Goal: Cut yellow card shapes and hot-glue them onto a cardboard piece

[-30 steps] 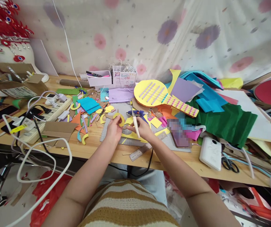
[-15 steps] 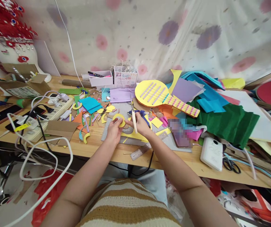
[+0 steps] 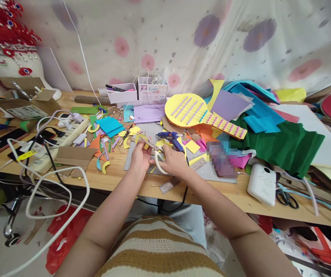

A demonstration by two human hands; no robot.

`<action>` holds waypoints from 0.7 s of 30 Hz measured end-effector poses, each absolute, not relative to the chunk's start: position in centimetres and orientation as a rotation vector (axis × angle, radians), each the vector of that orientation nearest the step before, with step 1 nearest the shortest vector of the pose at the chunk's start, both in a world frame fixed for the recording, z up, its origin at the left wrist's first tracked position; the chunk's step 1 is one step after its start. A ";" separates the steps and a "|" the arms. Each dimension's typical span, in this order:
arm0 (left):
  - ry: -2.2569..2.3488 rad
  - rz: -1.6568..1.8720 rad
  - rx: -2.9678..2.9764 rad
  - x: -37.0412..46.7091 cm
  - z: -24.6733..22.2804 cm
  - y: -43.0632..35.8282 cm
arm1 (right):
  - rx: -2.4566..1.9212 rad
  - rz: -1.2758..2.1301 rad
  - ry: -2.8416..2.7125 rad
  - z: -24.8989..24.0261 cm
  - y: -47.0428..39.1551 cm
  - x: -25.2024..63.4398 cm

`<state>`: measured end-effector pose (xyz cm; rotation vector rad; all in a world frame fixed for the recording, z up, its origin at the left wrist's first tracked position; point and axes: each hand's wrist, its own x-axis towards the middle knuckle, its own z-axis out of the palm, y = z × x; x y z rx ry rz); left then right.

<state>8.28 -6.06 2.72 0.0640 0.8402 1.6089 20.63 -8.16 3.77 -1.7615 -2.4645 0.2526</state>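
My right hand [image 3: 173,161] is closed on the white handles of a pair of scissors [image 3: 159,163], whose blades point up and left toward my left hand. My left hand [image 3: 141,157] is closed on a small yellow paper piece [image 3: 144,139], which shows only in part behind the fingers and blades. Just beyond my right hand lies a blue glue gun [image 3: 173,139]. A metal ruler [image 3: 169,185] rests below my hands at the table edge. Behind them is a yellow paper guitar [image 3: 185,110] with purple strips.
Paper scraps and blue sheets [image 3: 110,126] lie left of my hands. A power strip [image 3: 63,140] with looping white cables is farther left. At right are a phone [image 3: 223,163], a white power bank [image 3: 262,184], dark scissors [image 3: 287,198] and green crepe paper [image 3: 286,146].
The scissors have turned from upright to pointing left, with the blades now over the yellow piece. My left hand has shifted slightly left, and the ring shape is now mostly hidden.
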 end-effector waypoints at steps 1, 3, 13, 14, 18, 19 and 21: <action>0.831 1.618 0.062 8.3 2.8 -6.0 | -1.771 0.247 -2.456 3.8 -8.2 20.5; 0.798 1.624 0.057 8.3 3.1 -6.0 | -1.793 0.251 -2.453 3.9 -8.2 20.3; 0.703 1.527 0.021 8.1 3.3 -6.5 | -1.836 0.283 -2.511 4.4 -7.8 20.3; 0.704 1.508 0.014 8.1 3.4 -6.4 | -1.830 0.287 -2.517 4.5 -7.8 20.3; 0.714 1.459 -0.038 8.0 3.8 -6.3 | -1.767 0.322 -2.554 4.7 -8.0 20.3; 0.709 1.468 -0.055 8.0 3.9 -6.3 | -1.758 0.325 -2.559 4.7 -8.1 20.4; 0.691 1.499 -0.077 8.1 4.1 -6.4 | -1.766 0.320 -2.556 4.7 -8.1 20.5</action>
